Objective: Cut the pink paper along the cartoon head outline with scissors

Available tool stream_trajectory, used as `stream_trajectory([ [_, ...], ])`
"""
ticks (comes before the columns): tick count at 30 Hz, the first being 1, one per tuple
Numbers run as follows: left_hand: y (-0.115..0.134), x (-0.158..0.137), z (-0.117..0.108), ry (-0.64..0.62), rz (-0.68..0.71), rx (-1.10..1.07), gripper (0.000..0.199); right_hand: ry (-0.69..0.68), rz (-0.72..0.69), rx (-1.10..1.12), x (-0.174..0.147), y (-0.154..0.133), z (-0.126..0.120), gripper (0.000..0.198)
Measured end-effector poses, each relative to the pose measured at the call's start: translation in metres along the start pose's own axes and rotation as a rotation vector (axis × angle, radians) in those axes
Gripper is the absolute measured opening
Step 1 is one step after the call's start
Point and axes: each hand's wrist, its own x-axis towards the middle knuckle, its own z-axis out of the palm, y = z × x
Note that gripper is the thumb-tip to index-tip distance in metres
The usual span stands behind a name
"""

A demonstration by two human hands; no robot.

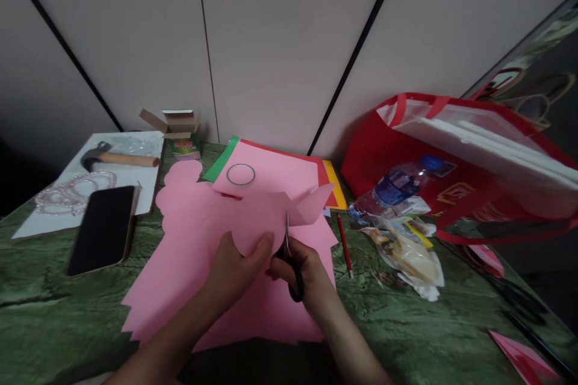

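Note:
My left hand (241,266) pinches the lower edge of a pink paper piece (259,218) between thumb and fingers. In my right hand (304,269) is a pair of scissors (297,281) with black handles, its blades upright at the right edge of that piece. A strip of the same paper (313,205) curls away to the right of the blades. Beneath both hands lie large pink sheets (280,316) with jagged edges. A scalloped pink cutout (183,183) lies at their upper left.
At left are a phone (103,228), a hammer (121,159), beads (74,191) and a small box (184,143). Coloured sheets (336,183) lie behind. On the right are a red pencil (345,246), a plastic bottle (392,187), a food packet (409,252) and a red bag (368,153).

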Motion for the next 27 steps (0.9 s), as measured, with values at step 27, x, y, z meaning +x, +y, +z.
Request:
stream_trajectory([
  [27,0.0018,-0.0033,-0.0006,-0.107,0.030,-0.074,0.019,-0.021,-0.019,-0.028,-0.0019,-0.0008,-0.0011,0.024],
])
